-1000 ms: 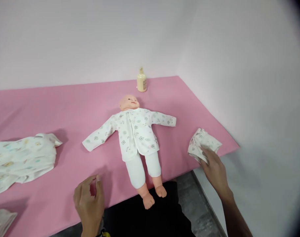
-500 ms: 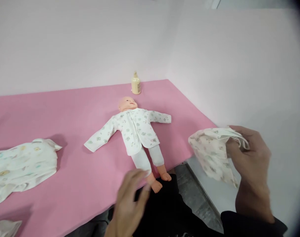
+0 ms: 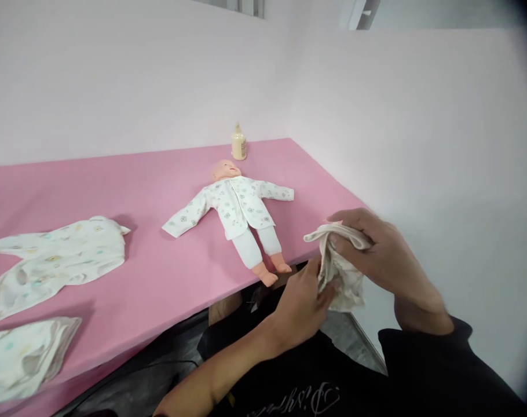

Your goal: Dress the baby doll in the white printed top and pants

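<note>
White printed jacket [image 3: 241, 204] already on baby doll [image 3: 224, 170]; left hand [image 3: 302, 300] and right hand [image 3: 379, 249] grip bunched pale garment [image 3: 348, 285], unworn.

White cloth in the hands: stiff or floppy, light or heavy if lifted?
Probably floppy: the white cloth hangs in soft folds below the right hand. Likely light, since the fabric looks thin. Its lower end may swing, since it hangs past the left hand.

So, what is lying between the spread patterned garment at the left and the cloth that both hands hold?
Between the garment and the cloth, the head view shows the dressed doll lying on the pink tabletop.
</note>
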`<state>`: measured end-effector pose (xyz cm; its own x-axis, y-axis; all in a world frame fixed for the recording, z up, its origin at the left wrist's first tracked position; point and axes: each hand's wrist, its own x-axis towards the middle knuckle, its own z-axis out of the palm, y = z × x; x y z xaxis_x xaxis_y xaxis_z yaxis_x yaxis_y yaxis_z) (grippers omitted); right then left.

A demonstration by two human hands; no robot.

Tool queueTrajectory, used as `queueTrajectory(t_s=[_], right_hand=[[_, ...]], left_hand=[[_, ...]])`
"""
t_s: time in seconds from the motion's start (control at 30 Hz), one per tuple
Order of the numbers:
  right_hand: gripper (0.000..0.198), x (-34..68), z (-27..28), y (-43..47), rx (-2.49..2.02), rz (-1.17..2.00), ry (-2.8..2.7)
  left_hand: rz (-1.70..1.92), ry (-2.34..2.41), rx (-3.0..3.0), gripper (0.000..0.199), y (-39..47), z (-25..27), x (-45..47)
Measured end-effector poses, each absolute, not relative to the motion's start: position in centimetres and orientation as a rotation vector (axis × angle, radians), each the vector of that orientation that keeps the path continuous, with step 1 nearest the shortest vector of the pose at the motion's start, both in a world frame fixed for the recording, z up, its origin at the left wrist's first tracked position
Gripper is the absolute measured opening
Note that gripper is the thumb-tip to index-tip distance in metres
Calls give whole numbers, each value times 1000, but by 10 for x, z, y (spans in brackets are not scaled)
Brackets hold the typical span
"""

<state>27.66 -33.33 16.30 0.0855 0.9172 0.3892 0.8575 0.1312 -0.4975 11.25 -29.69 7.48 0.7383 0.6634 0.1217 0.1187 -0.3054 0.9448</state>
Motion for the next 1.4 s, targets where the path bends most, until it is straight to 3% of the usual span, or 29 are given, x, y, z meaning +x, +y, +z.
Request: queueTrajectory(t_s=[0.3, 0.47, 0.57, 0.7, 0.8, 0.97, 1.2, 1.3, 1.4], right_hand=[[25, 332, 133, -371, -1613, 435, -2077], [30, 339, 97, -396, -1708, 326, -2015], [36, 337, 83, -413, -1633, 329, -1879], [53, 315, 62, -429, -1213, 740, -1953], [23, 299, 47, -430, -1199, 787, -1933], [20, 314, 40, -417, -1122, 969, -1552], [30, 321, 47, -406, -1198, 984, -1279], [30, 318, 43, -404, -1291, 814, -1408], [29, 321, 36, -402, -1356, 676, -1501]], left_hand=[[656, 966, 1665, 33, -320, 111, 12], [891, 1095, 1564, 30, -360, 117, -9], [850, 1076, 1682, 29, -373, 126, 4], [727, 933, 1857, 28, -374, 131, 37], [688, 878, 1915, 27, -372, 127, 49], [621, 948, 1940, 25, -364, 121, 27], [682, 997, 1792, 30, -339, 95, 8], [759, 986, 1790, 36, -337, 80, 12], [783, 977, 1881, 30, -339, 76, 10]])
